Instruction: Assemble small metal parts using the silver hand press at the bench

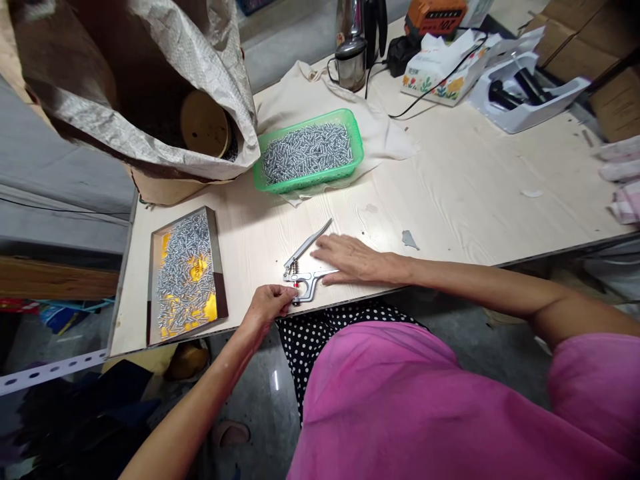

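Silver snap pliers (314, 285) lie on the table near its front edge, with the handles spread apart, a coil spring between them and a small red part in the jaw. My left hand (270, 303) is at the jaw, thumb and forefinger pinched together; whatever is between the fingertips is too small to make out. Stretched over the lower handle, my right hand (357, 259) has its fingers extended towards the raised upper handle (313, 241) without closing round it. Small silver metal pieces fill a shallow box (219, 267) left of my left hand.
Behind the pliers a green plastic basket (357, 157) holds more small metal pieces on a cloth. A large woven sack (210, 53) stands back left. Further back are a metal mug (351, 67), a tissue pack (435, 70) and a white tray (535, 117). A grey scrap (409, 239) lies right.
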Demonstrator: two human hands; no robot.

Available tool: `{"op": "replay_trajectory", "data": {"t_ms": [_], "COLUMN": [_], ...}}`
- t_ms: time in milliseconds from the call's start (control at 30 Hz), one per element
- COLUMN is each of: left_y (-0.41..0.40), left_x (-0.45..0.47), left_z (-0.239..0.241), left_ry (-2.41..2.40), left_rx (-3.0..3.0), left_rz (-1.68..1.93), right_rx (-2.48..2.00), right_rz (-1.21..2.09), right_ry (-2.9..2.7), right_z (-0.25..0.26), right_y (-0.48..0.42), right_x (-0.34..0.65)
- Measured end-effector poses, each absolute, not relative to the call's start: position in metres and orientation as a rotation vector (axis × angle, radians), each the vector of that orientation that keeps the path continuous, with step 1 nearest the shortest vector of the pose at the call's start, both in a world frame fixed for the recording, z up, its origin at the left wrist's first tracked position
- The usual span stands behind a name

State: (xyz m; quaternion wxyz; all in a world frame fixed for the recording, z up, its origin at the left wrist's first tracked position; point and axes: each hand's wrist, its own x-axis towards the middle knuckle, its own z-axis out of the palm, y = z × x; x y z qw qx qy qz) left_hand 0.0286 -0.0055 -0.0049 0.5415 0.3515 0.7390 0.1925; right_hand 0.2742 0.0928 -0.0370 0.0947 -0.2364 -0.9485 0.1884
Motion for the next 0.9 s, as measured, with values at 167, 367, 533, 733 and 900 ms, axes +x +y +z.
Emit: {"op": "replay_trajectory", "data": {"t_ms": [167,367,533,733,900], "left_y": [-0.006,-0.008,-0.009,-0.011,-0.023], "left_x": [0.029,0.031,0.032,0.031,0.029], "left_z": [-0.003,-0.001,-0.001,-0.002,-0.004], "left_ry": [1.756,1.762,1.765,1.765,1.994], "left_rx": [0.844,0.879,0.881,0.921,1.302], "left_rz": [0.434,0.443,0.441,0.449,0.437], "right_rx": [-0.782,-0.724,-0.759,-0.818,-0.860], "right_rz": [0.414,0.453,0.453,0.428,0.447], "right_ry": [-2.819,-2.868,-2.890,-2.926,-2.944], "right_z": [-0.039,-0.035,-0.033,-0.023,-0.018], "right_y": [0.112,0.121,0.122,0.117,0.109], "right_x": [0.276,0.274,0.273,0.271,0.272]}}
